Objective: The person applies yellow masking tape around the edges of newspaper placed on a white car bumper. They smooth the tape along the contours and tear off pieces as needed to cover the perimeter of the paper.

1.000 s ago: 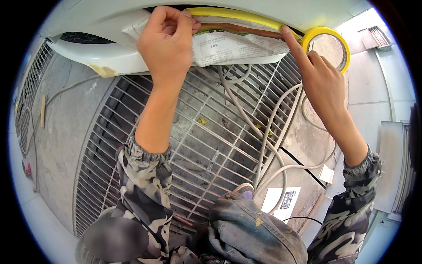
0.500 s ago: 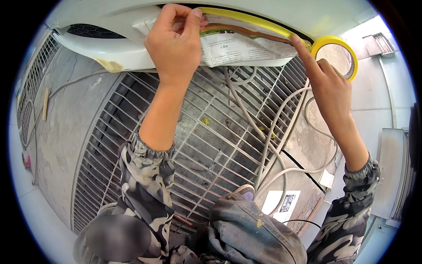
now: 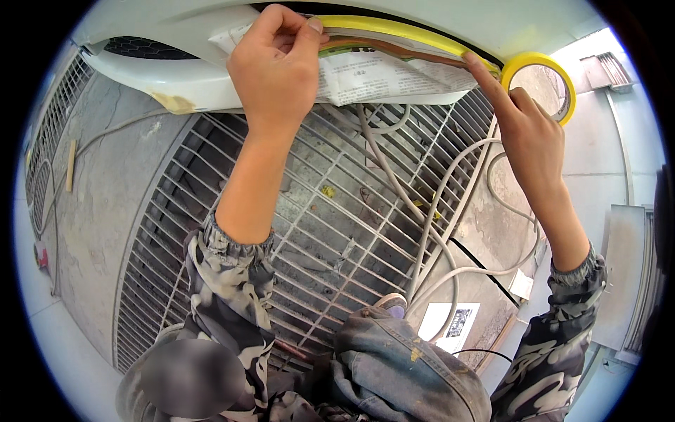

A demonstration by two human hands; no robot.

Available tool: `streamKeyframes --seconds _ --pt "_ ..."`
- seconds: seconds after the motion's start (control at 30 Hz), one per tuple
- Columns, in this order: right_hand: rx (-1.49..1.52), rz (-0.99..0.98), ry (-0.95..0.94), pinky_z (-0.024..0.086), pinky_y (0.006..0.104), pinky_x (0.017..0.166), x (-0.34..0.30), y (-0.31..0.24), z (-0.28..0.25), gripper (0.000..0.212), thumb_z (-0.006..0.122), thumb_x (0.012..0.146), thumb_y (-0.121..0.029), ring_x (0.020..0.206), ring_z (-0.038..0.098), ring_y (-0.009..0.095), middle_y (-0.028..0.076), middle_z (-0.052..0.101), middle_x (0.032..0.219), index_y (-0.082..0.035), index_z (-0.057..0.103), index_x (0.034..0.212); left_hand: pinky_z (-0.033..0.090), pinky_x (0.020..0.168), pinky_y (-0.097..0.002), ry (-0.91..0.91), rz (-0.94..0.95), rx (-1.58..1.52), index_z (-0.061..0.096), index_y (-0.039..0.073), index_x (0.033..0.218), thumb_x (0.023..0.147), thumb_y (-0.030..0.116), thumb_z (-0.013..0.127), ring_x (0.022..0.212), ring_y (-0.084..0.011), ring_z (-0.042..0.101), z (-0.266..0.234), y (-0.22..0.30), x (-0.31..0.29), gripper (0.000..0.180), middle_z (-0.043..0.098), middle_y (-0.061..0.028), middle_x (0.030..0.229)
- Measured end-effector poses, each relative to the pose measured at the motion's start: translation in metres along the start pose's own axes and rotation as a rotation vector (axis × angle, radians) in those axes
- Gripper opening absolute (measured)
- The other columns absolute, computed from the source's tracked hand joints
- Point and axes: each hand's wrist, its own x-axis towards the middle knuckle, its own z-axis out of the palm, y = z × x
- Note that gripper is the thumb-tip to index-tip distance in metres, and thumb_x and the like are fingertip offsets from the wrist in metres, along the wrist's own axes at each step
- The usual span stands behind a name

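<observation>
A strip of yellow masking tape (image 3: pixel 394 27) runs along the dark gap of a pale painted car bumper (image 3: pixel 140 79). Under the strip hangs a printed newspaper sheet (image 3: pixel 380 79), with brown and green streaks along its upper part. My left hand (image 3: pixel 275 70) pinches the strip's left end, thumb against fingers, by the paper's edge. At the far right, the index finger of my right hand (image 3: pixel 529 130) is stretched out and presses on the strip. Its other fingers curl at the roll of yellow masking tape (image 3: pixel 571 91); their tips are hidden.
Below the bumper lies a metal floor grating (image 3: pixel 337 211) with bars over a dusty pit. Grey hoses (image 3: pixel 439 190) loop across its right side. A printed sheet (image 3: pixel 443 327) lies near my knee, and a wooden stick (image 3: pixel 71 165) on the floor at left.
My left hand has shifted slightly left while keeping its pinch. The tape roll has moved a little right and up beside my right hand, whose fingertip stays on the strip.
</observation>
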Motion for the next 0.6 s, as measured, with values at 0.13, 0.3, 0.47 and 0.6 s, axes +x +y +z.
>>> streamKeyframes --seconds 0.13,0.3,0.47,0.6 --pt "-0.007 0.022 -0.029 0.048 0.0306 0.046 0.004 -0.002 -0.004 0.087 0.059 0.078 0.001 0.049 0.051 0.016 -0.002 0.045 0.065 -0.046 0.036 0.147 0.051 0.06 -0.023 0.086 0.127 0.428 0.059 0.0 0.084 0.089 0.008 0.068 0.068 -0.0111 0.068 0.007 0.003 0.003 0.013 0.067 -0.0049 0.072" --pt "0.018 0.036 -0.089 0.049 0.0324 0.046 0.005 -0.007 -0.004 0.088 0.057 0.079 0.003 0.05 0.054 0.02 0.001 0.05 0.069 -0.05 0.034 0.146 0.05 0.058 -0.0239 0.126 0.165 0.469 0.058 0.001 0.084 0.084 0.016 0.075 0.061 -0.0098 0.063 0.012 -0.004 0.0 0.022 0.065 -0.0039 0.068" --pt "0.012 0.064 -0.12 0.049 0.0347 0.043 0.01 -0.007 -0.006 0.09 0.055 0.08 0.004 0.049 0.056 0.022 0.004 0.055 0.073 -0.053 0.032 0.145 0.05 0.059 -0.0248 0.122 0.152 0.537 0.057 0.001 0.086 0.073 0.025 0.086 0.062 -0.0105 0.06 0.022 0.013 -0.002 0.04 0.063 -0.0035 0.069" --pt "0.006 0.061 -0.115 0.049 0.0352 0.041 0.013 -0.009 -0.004 0.09 0.055 0.079 0.003 0.048 0.056 0.023 0.005 0.056 0.073 -0.052 0.031 0.146 0.05 0.062 -0.025 0.218 0.124 0.638 0.056 0.001 0.086 0.068 0.028 0.089 0.063 -0.0117 0.059 0.033 0.015 -0.004 0.047 0.062 -0.0031 0.069"
